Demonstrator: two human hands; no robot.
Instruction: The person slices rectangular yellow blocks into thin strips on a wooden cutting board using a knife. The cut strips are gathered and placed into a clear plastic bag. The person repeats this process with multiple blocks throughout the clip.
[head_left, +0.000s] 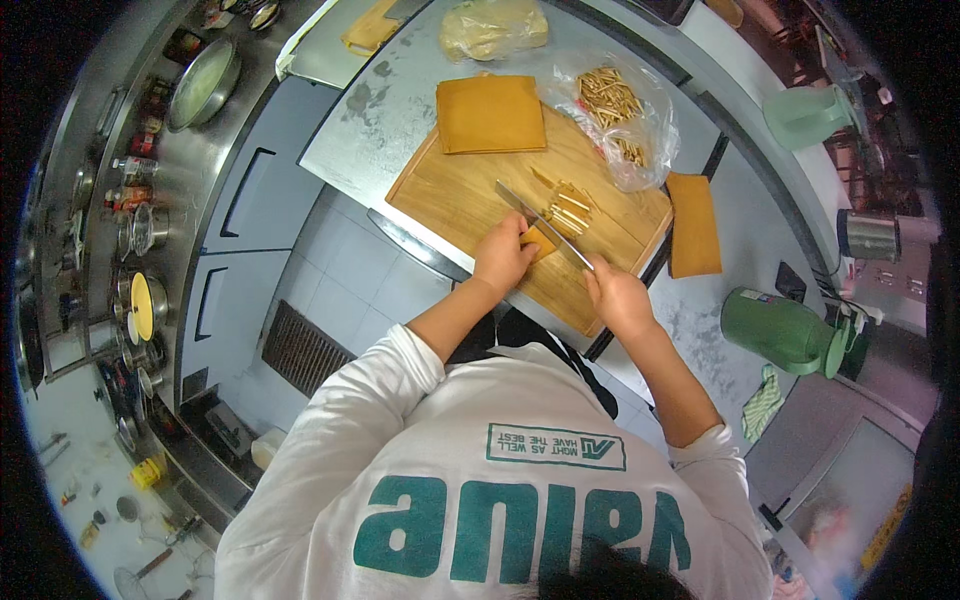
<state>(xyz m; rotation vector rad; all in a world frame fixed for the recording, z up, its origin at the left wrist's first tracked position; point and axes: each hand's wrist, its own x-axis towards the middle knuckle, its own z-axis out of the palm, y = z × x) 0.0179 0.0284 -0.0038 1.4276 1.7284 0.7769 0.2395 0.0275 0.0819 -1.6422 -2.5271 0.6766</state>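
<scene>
My right hand (621, 296) grips the handle of a kitchen knife (551, 229), whose blade lies diagonally over the wooden cutting board (450, 187). With its fingers bent against the blade's side, my left hand (504, 255) holds down a small orange-brown piece (540, 246), apparently pressed tofu. Just beyond the knife lie several cut strips (571, 208), pale on their cut faces. A stack of square orange-brown sheets (491, 112) rests across the board's far edge. At the far right corner, a clear plastic bag (652, 142) contains a heap of similar strips (609, 97).
Another orange-brown slab (695, 225) lies right of the board on the metal counter (360, 127). A bagged pale block (493, 30) sits at the back. To the right are a green thermos jug (776, 330) and a striped cloth (763, 405). A metal basin (204, 84) stands far left.
</scene>
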